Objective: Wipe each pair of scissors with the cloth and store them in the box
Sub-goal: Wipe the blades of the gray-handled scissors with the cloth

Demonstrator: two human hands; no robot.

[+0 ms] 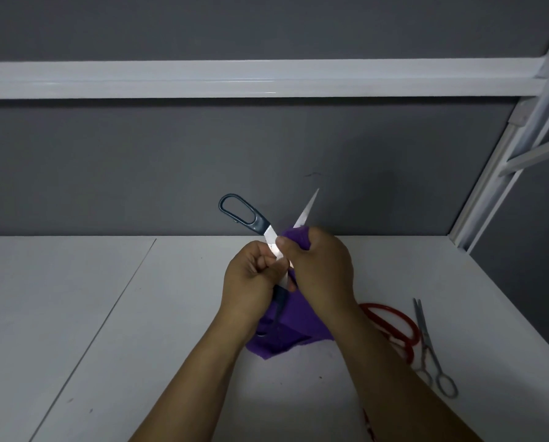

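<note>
I hold a pair of dark-handled scissors (244,215) spread wide open above the white table. One handle loop points up and left, and one bare blade tip (308,208) points up and right. My left hand (251,282) grips the scissors near the pivot and the lower handle. My right hand (321,266) pinches the purple cloth (286,333) around the blade; the cloth hangs down to the table. Red-handled scissors (394,323) and slim all-metal scissors (429,349) lie on the table to the right. No box is in view.
The white table (107,314) runs to a grey back wall. A white shelf rail (235,78) crosses above, and a white metal frame (506,161) stands at the right.
</note>
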